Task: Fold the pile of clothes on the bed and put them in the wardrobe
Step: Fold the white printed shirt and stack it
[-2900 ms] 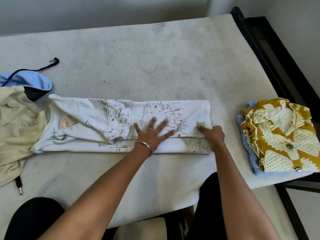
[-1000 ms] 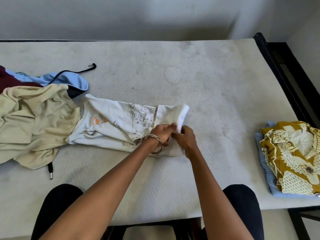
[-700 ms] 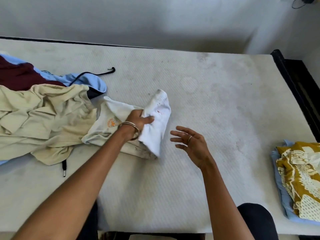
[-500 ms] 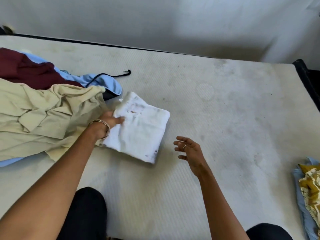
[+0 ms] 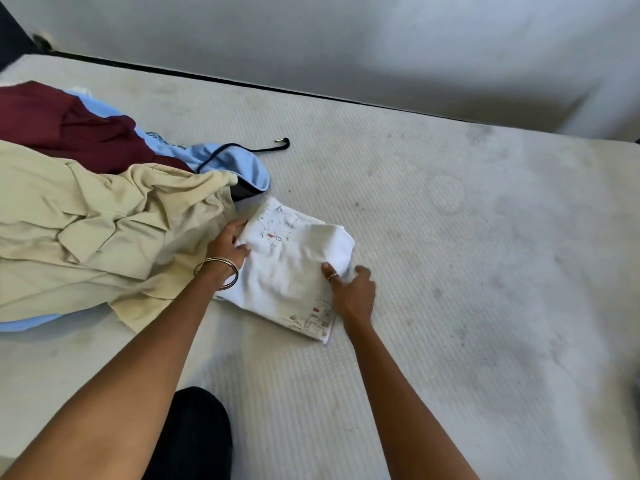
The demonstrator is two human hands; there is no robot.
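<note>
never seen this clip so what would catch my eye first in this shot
Two hands frame a folded white printed t-shirt mid-mattress: the left hand grips its left edge, the right hand its right edge. Left of it sprawls an unfolded heap: a beige garment, a maroon one and a light-blue hoodie.

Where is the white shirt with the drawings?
The folded white shirt lies on the mattress mid-frame, just right of the beige garment, with the left hand and right hand gripping its edges.
</note>
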